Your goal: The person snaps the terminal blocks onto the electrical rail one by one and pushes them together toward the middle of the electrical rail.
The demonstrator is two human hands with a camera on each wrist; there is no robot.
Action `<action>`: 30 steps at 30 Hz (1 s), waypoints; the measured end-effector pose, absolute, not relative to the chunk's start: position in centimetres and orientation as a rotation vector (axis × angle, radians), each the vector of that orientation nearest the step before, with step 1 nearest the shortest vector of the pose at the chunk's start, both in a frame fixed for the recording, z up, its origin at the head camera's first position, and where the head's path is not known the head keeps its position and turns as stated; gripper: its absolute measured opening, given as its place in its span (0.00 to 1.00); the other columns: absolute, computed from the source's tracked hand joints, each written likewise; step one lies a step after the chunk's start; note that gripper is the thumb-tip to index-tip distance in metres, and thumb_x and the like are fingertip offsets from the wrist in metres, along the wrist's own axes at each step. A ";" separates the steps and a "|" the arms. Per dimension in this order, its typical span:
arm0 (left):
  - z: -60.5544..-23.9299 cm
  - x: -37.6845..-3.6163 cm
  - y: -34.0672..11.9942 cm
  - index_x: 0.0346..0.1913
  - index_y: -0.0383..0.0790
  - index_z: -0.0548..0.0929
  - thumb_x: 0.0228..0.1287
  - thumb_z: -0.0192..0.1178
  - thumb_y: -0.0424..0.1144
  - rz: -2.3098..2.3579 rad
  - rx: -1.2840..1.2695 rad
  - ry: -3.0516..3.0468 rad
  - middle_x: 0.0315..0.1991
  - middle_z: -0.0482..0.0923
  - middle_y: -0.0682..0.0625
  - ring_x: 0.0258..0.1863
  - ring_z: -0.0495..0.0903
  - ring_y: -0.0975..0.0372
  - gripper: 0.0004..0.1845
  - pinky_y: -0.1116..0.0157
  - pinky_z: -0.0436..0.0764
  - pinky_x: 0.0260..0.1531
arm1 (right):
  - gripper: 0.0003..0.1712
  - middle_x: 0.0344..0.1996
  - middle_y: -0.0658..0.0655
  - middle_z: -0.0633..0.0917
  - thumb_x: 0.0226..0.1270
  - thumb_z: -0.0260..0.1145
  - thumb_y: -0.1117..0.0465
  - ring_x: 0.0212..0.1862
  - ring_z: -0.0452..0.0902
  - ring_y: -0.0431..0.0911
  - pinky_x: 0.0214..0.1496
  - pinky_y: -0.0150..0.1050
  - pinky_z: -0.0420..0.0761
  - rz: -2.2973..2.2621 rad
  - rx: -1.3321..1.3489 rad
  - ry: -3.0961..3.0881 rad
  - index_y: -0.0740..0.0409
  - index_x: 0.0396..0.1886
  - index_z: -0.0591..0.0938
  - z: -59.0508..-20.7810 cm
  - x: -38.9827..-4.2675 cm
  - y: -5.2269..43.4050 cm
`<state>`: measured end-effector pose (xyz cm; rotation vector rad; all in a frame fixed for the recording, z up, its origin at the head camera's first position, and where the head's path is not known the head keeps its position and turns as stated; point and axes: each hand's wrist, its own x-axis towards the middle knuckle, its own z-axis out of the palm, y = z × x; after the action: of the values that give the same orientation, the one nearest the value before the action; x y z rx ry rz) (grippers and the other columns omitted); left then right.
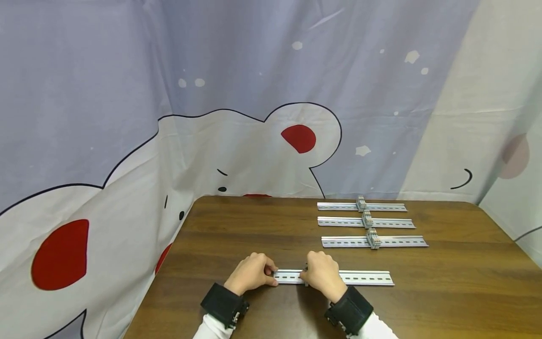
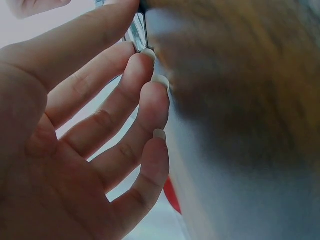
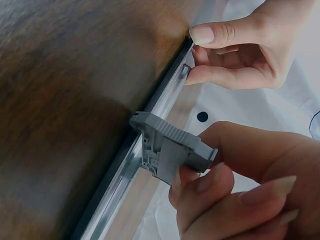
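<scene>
A slotted metal DIN rail (image 1: pixel 366 278) lies crosswise on the table near the front. My left hand (image 1: pixel 251 273) pinches its left end between thumb and fingers. Left of the rail's middle, my right hand (image 1: pixel 323 275) holds a grey terminal block (image 3: pixel 172 145) by one end. In the right wrist view the block's other end meets the rail (image 3: pixel 120 187) at an angle; whether it is clipped on I cannot tell. The left wrist view shows the left fingers (image 2: pixel 152 107) curled beside the rail's end, most of the rail being hidden.
Behind the hands, to the right, three more DIN rails (image 1: pixel 400 241) (image 1: pixel 394 223) (image 1: pixel 387 207) lie parallel, each with a cluster of grey blocks (image 1: pixel 373 239) near its middle. A patterned curtain (image 1: pixel 237 150) hangs at the back edge of the wooden table (image 1: pixel 466 292).
</scene>
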<state>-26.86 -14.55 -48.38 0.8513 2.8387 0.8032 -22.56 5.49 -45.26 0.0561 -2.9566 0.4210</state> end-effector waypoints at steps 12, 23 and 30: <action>-48.4 -27.0 -14.6 0.39 0.47 0.90 0.46 0.76 0.46 0.825 0.855 2.815 0.26 0.80 0.60 0.25 0.72 0.74 0.15 0.72 0.71 0.26 | 0.15 0.16 0.56 0.80 0.39 0.75 0.59 0.21 0.78 0.53 0.19 0.47 0.72 0.407 0.058 -2.948 0.55 0.11 0.75 -44.9 -22.3 5.7; -48.5 -26.9 -14.7 0.39 0.47 0.90 0.47 0.76 0.45 0.847 0.859 2.797 0.25 0.80 0.60 0.24 0.72 0.74 0.14 0.72 0.71 0.25 | 0.17 0.16 0.55 0.79 0.39 0.73 0.61 0.22 0.77 0.52 0.19 0.47 0.72 0.411 0.038 -2.950 0.53 0.10 0.71 -45.0 -22.1 6.2; -48.6 -27.0 -14.7 0.39 0.46 0.90 0.47 0.76 0.44 0.884 0.869 2.776 0.25 0.80 0.60 0.23 0.72 0.74 0.14 0.72 0.71 0.25 | 0.18 0.16 0.56 0.80 0.38 0.75 0.60 0.22 0.77 0.52 0.19 0.48 0.72 0.404 0.024 -2.951 0.53 0.09 0.71 -44.7 -22.0 6.4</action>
<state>-26.98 -14.73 -48.57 0.8687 2.7762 0.8837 -21.97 6.40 -44.68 0.0237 -2.9507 0.4040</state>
